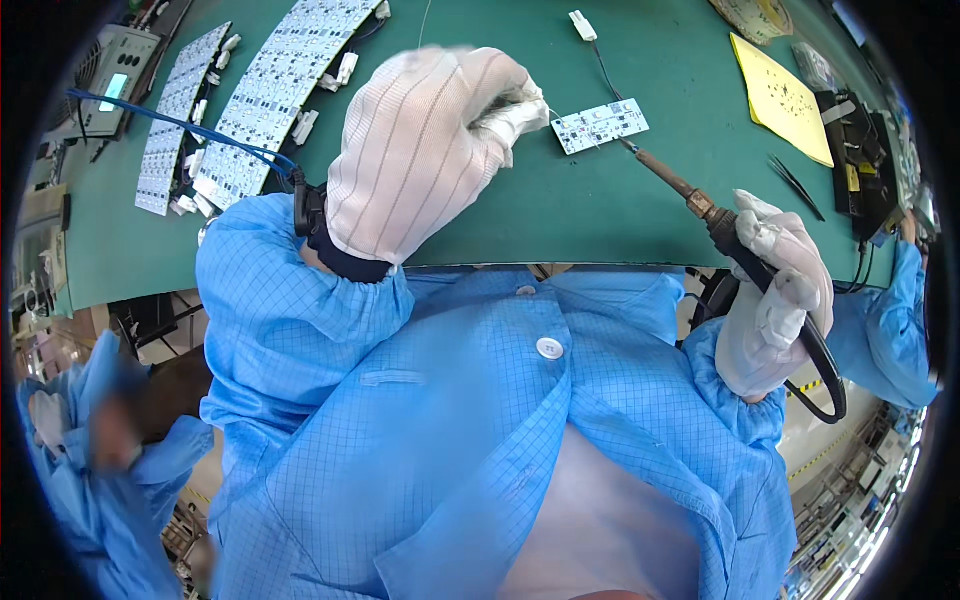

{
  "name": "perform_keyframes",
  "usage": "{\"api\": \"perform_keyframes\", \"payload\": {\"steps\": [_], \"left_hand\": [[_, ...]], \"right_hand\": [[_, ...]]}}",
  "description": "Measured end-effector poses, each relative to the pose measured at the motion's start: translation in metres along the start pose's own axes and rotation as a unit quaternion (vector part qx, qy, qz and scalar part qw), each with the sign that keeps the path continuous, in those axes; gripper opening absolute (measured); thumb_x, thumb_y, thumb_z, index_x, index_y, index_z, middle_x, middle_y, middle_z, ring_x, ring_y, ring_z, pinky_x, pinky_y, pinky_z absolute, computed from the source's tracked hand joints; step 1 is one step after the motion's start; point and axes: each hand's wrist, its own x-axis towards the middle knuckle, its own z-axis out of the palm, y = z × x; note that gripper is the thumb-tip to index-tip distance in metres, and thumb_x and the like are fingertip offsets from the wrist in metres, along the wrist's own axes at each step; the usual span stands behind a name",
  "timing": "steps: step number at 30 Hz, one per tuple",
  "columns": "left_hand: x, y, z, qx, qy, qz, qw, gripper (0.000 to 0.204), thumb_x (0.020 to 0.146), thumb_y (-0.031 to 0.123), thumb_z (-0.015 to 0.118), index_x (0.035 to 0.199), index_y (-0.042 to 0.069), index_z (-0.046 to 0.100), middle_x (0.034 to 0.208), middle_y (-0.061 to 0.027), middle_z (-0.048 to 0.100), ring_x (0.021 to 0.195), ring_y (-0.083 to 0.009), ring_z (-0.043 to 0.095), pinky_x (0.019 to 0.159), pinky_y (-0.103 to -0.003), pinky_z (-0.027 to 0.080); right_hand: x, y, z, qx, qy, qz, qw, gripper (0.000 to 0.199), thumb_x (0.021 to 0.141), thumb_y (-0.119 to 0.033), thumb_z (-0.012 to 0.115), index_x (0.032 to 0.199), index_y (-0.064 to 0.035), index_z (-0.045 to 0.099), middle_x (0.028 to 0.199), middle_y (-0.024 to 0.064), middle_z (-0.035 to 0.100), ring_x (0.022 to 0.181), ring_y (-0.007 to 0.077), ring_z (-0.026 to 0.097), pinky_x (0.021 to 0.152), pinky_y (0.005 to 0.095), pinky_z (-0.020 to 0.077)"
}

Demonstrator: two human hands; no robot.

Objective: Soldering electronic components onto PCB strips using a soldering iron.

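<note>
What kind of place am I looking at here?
Likely an electronics assembly shop: the right hand holds a soldering iron at a small circuit board, and larger board panels lie on the green bench.

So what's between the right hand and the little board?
The soldering iron: in the head view, it slants from the right hand toward the little board; whether it touches isn't clear.

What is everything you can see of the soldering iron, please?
The soldering iron has a thin dark tip, a tarnished brown barrel that looks metallic, a collar and a black grip. Held in the gloved right hand, it slants forward and left, its tip at the lower edge of the small white circuit board; contact is unclear. Its black cable loops by the wrist.
</note>
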Motion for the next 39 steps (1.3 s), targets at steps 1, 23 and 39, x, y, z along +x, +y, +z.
{"api": "perform_keyframes", "payload": {"steps": [1, 23, 39], "left_hand": [[0.001, -0.001, -0.001, 0.036, 0.017, 0.041, 0.998, 0.019, 0.077, 0.017, 0.078, 0.088, 0.007, 0.066, 0.090, -0.0062, 0.069, 0.080, -0.0217, 0.065, 0.073, -0.034, 0.051], [0.003, -0.001, 0.002, 0.010, 0.090, 0.088, 0.992, 0.025, 0.064, 0.005, 0.076, 0.075, 0.010, 0.055, 0.090, -0.0046, 0.058, 0.080, -0.0261, 0.056, 0.073, -0.038, 0.042], [0.001, 0.001, 0.001, 0.040, 0.051, 0.074, 0.995, 0.025, 0.062, 0.010, 0.081, 0.077, 0.009, 0.062, 0.096, -0.0048, 0.063, 0.090, -0.0262, 0.060, 0.080, -0.038, 0.046]], "right_hand": [[0.001, 0.000, 0.001, 0.009, -0.006, 0.008, 1.000, 0.046, 0.100, -0.039, 0.049, 0.102, 0.0031, 0.065, 0.090, 0.0203, 0.066, 0.084, 0.0315, 0.061, 0.091, 0.0605, 0.0481], [0.010, -0.001, 0.014, -0.005, 0.027, 0.122, 0.992, 0.064, 0.096, -0.054, 0.050, 0.093, 0.0075, 0.069, 0.092, 0.0203, 0.070, 0.086, 0.0262, 0.067, 0.071, 0.0321, 0.0552], [0.022, -0.015, 0.016, -0.088, -0.015, 0.075, 0.993, 0.047, 0.095, -0.041, 0.055, 0.094, 0.0040, 0.068, 0.092, 0.0190, 0.070, 0.086, 0.0314, 0.067, 0.081, 0.0416, 0.0529]]}}
